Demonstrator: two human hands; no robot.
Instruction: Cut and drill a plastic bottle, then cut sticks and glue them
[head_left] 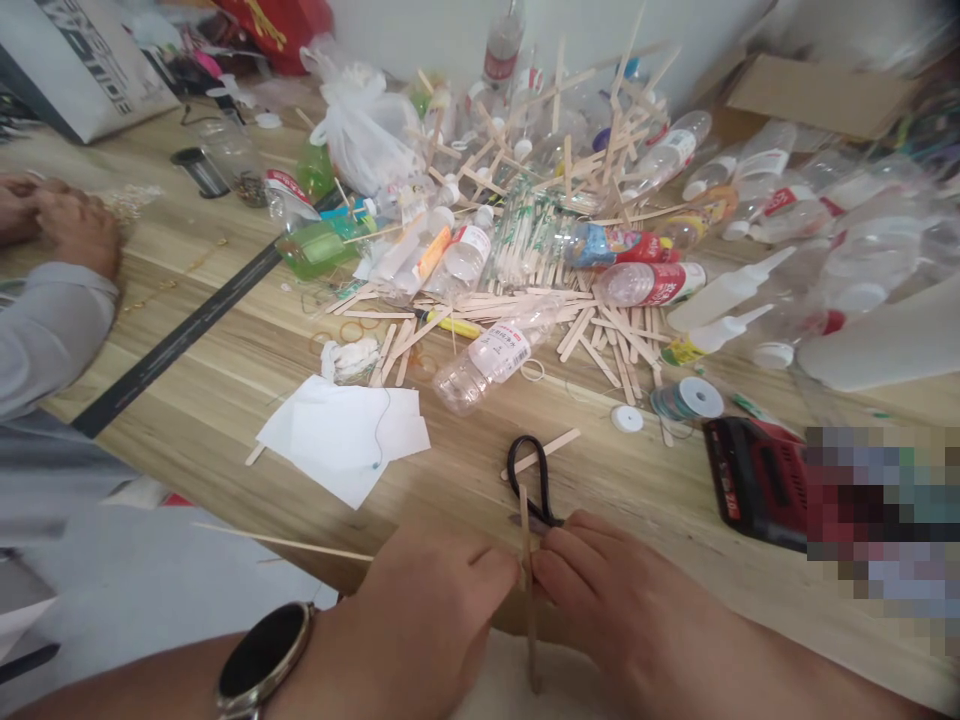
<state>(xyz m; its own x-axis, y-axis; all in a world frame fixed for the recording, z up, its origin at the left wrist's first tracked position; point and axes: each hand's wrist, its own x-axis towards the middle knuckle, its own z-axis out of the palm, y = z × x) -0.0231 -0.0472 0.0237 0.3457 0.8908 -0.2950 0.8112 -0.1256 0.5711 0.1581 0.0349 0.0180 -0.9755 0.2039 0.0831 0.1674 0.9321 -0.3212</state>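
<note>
My left hand [442, 600], with a watch [266, 650] on its wrist, is closed at the bottom middle. Beside it my right hand [600, 580] is closed too. Between the fingertips of both hands a thin wooden stick [531, 620] stands roughly upright. A second, long thin stick [300, 544] runs leftwards from behind my left hand. Just beyond my right hand lie black-handled scissors [551, 490], partly over a flat craft stick [559, 446]. What else my fingers cover is hidden.
Plastic bottles [491, 360] and loose craft sticks [622, 350] are heaped across the wooden table [442, 480]. White paper [352, 430] lies left of centre. A thread spool [686, 400] and red-black tool [750, 480] are at right. Another person's hands [75, 220] rest at far left.
</note>
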